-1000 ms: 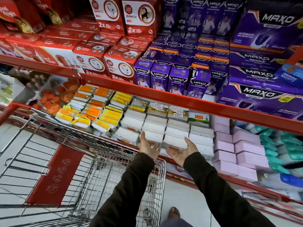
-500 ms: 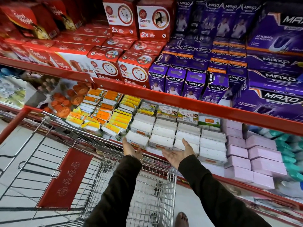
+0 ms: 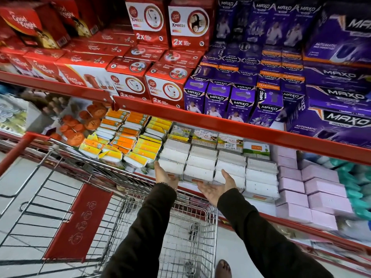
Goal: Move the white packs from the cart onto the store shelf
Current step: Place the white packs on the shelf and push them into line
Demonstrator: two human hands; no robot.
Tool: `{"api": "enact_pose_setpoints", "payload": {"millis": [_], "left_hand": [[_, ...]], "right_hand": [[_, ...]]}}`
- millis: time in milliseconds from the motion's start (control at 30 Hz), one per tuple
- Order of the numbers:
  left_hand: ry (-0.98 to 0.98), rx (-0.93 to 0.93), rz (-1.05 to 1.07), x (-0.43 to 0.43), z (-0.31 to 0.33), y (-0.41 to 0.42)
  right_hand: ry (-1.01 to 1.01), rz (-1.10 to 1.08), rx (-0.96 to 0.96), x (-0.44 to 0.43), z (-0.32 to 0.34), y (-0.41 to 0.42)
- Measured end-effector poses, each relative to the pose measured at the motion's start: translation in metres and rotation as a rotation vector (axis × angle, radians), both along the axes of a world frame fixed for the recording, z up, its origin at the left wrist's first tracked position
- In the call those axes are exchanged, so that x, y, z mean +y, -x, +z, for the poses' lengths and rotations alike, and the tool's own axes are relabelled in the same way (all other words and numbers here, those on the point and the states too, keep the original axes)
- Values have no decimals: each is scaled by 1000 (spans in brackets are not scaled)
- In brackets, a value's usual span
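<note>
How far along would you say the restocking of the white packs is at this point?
Mostly done, it seems: white packs sit stacked in rows on the shelf. The left hand and right hand are open at the front stacks, holding nothing. The visible part of the cart shows no packs left.

We are seeing two hands (image 3: 217, 187), one cart (image 3: 186, 227), four columns of white packs (image 3: 200, 171), and two red shelves (image 3: 220, 125).
</note>
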State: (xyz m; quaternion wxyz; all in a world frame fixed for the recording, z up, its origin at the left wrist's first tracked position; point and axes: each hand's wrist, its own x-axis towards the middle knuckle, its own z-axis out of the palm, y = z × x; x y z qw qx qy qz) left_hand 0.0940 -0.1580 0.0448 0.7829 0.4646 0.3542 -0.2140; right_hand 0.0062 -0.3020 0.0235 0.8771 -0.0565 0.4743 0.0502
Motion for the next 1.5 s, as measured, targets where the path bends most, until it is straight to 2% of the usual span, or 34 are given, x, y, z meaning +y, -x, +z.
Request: {"api": "enact_pose_setpoints", "payload": {"millis": [133, 267, 333, 367, 400, 433, 500, 533, 567, 600, 667, 767, 900, 1167, 1267, 1333, 1400, 1500], "left_hand": [[94, -48, 10, -2, 9, -4], [56, -10, -29, 2, 12, -2], [-60, 32, -88, 6, 6, -1], [-207, 31, -143, 8, 1, 1], [-427, -16, -225, 9, -2, 3], [-671, -129, -308, 10, -4, 6], [-1085, -480, -466, 7, -9, 10], [-1212, -645, -574, 4, -10, 9], [-1303, -772, -705, 0, -15, 6], [-1366, -867, -844, -7, -23, 1], [-1468, -963, -1110, -20, -37, -8], [-1542, -944, -1366, -31, -58, -12], [-1611, -945, -1339, -30, -68, -10], [-1622, -970, -1324, -30, -73, -8], [-1679, -996, -1306, -36, -67, -4], [-1693, -1050, -1301, -49, -61, 2], [-1624, -1094, -1325, -69, -56, 10], [-1537, -1134, -1372, -100, -58, 21]], "right_hand": [[27, 37, 14, -1, 8, -1], [111, 134, 47, 2, 20, -2], [175, 185, 77, 3, 29, -2], [265, 251, 86, 4, 34, -2], [440, 368, 89, 4, 39, 0], [711, 515, 88, 4, 41, 3], [1436, 759, 90, -3, 35, 10], [1788, 870, 118, -9, 28, 11], [2047, 963, 163, -15, 22, 11], [2181, 1040, 194, -22, 15, 8], [2235, 1230, 213, -37, -3, 1], [2226, 1488, 264, -51, -28, -2], [2192, 1475, 248, -56, -38, 0], [2201, 1462, 222, -56, -38, 2], [2189, 1343, 188, -65, -27, 5], [2224, 1220, 265, -78, -24, 12], [2209, 1159, 396, -93, -22, 22], [2108, 1216, 508, -111, -27, 37]]}}
